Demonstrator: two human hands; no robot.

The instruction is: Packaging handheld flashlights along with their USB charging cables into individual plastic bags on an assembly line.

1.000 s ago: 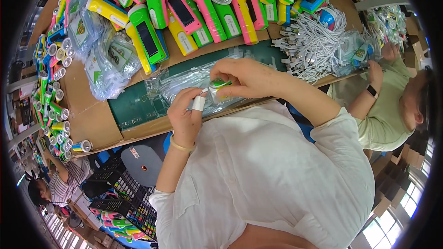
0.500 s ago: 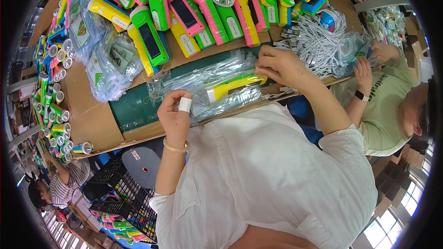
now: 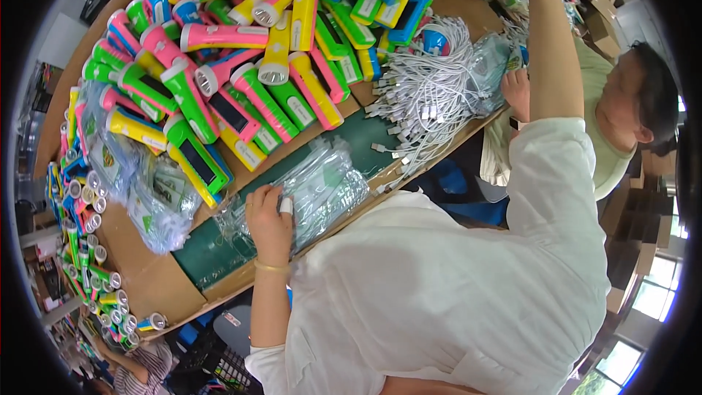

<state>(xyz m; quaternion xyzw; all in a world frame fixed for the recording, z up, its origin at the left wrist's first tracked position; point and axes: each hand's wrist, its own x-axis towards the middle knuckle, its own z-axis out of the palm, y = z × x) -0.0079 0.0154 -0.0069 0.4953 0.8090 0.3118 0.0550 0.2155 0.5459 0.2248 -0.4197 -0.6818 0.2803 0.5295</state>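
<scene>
My left hand (image 3: 269, 221) lies palm down, fingers slightly bent, on the left part of a stack of clear plastic bags (image 3: 322, 186). A white wrap circles one of its fingers. The bags lie flat on a green mat (image 3: 212, 254) by the near table edge. My right arm (image 3: 553, 51) stretches far out to the upper right, and its hand is cut off by the upper picture edge. Just beyond the bags rises a large heap of flashlights (image 3: 235, 95) in pink, green, yellow and blue, several with dark panels.
White charging cables (image 3: 428, 80) lie bundled right of the bags. Printed plastic packets (image 3: 157, 201) are piled at the left. More flashlights (image 3: 91, 249) line the far left. A co-worker in a green shirt (image 3: 610, 124) sits at the right, one hand (image 3: 516, 91) near the cables.
The bagged yellow-and-green flashlight no longer lies on the bags. My right hand has left them, reaching to the upper right. My left hand has lowered onto the bags. The view has turned.
</scene>
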